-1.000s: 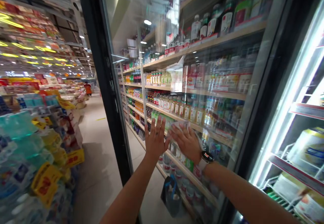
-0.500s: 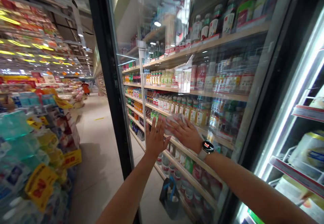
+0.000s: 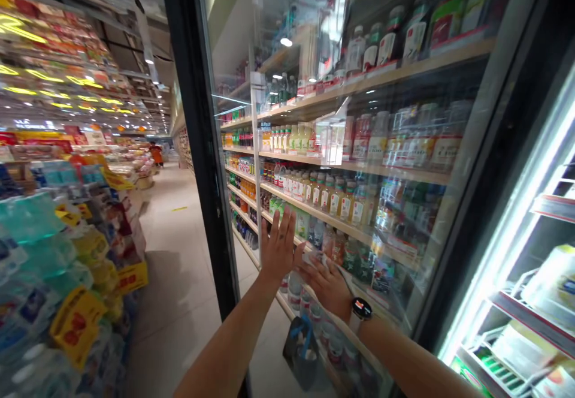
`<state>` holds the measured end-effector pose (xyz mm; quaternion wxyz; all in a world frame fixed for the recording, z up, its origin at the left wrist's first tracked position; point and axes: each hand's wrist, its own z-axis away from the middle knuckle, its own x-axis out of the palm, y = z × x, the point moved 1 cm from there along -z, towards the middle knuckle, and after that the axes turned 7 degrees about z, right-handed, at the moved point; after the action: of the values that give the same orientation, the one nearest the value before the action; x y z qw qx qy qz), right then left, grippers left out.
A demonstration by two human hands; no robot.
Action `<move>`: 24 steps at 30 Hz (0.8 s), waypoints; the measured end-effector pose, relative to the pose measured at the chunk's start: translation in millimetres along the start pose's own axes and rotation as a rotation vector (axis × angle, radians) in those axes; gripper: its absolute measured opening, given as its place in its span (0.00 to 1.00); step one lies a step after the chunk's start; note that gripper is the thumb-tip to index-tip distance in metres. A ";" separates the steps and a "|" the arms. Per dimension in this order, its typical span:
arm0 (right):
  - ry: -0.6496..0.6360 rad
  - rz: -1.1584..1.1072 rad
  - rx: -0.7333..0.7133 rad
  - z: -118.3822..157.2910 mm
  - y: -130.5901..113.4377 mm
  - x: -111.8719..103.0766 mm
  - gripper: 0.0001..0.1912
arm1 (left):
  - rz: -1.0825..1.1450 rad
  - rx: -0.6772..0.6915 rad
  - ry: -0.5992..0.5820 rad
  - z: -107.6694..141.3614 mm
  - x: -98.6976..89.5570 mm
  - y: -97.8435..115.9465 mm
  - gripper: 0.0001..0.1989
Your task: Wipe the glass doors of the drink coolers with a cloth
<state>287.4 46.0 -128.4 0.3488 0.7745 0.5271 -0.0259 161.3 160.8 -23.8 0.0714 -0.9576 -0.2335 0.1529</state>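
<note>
Here, the left hand [image 3: 279, 248] is held open, its fingers spread and upright, against or just off the glass door [image 3: 381, 86] of a refrigerated display case; whether it touches the pane cannot be told. The right hand [image 3: 326, 287] is partly curled over a crumpled translucent wad [image 3: 315, 260], which is pressed to the same pane just beside the left hand; whether the wad is cloth or plastic cannot be told. A smartwatch [image 3: 362, 309] is worn on the right wrist. The door's black frame [image 3: 197, 116] is seen left of both hands. Bottled drinks [image 3: 341, 200] are ranked on wooden shelves [image 3: 314, 211] behind the glass, and a bag with blue handles [image 3: 302, 353] is seen low down. Packs of bottled water [image 3: 45, 266] are stacked across the aisle.
</note>
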 end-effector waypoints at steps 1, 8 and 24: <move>-0.007 0.001 -0.025 12.5 -3.8 2.5 0.25 | -0.011 -0.008 0.001 -0.7 -0.1 1.1 0.34; 0.047 0.056 -0.117 -21.2 49.4 -34.1 0.27 | -0.021 -0.029 0.010 -2.8 -3.2 6.8 0.34; 0.046 0.090 0.106 -33.7 59.3 -38.9 0.29 | -0.006 -0.049 0.010 -1.3 -4.8 6.7 0.33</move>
<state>308.6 22.2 -56.7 0.2960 0.8151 0.4976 -0.0203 160.5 152.6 -22.7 0.0495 -0.9591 -0.2398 0.1420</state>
